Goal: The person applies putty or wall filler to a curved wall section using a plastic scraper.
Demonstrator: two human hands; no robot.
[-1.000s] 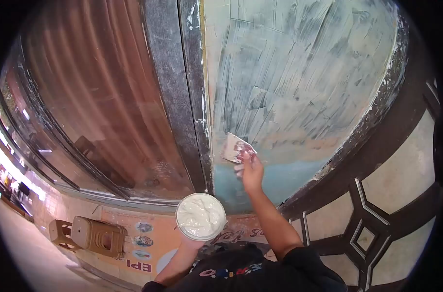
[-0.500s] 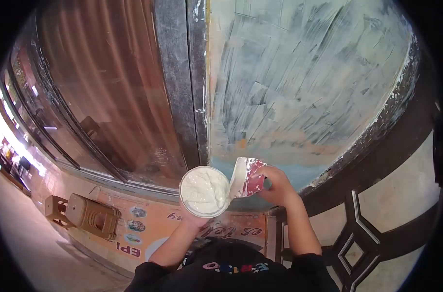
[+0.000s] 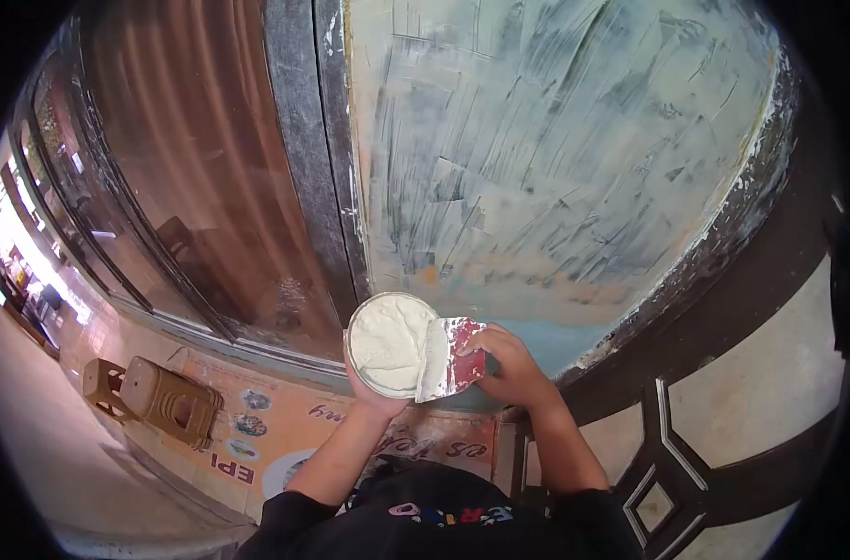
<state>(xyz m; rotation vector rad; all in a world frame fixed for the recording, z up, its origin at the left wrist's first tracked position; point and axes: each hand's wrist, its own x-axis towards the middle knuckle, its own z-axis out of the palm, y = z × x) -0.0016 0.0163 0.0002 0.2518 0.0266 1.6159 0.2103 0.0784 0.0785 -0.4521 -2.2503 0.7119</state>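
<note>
A round tub of creamy white paste (image 3: 385, 343) rests in my left hand (image 3: 378, 399), which is wrapped round its underside and left edge. My right hand (image 3: 516, 367) grips a wide red scraper (image 3: 465, 355) by its back edge. The scraper's blade, coated with paste, lies over the tub's right rim. Behind both stands a wall panel (image 3: 555, 168) smeared with pale, streaky filler over a blue-green and orange surface.
Left of the panel are a dark wooden post (image 3: 308, 121) and a glass pane with a brown curtain (image 3: 191, 121) behind it. Stacked brown plastic stools (image 3: 168, 397) stand at lower left beside an orange printed banner (image 3: 285, 411). Dark-framed panelling (image 3: 751, 401) is at right.
The scraper has moved left and slightly down, onto the tub's right side. The paste surface looks smoother. The camera view has shifted, so the panel and post appear farther left.
</note>
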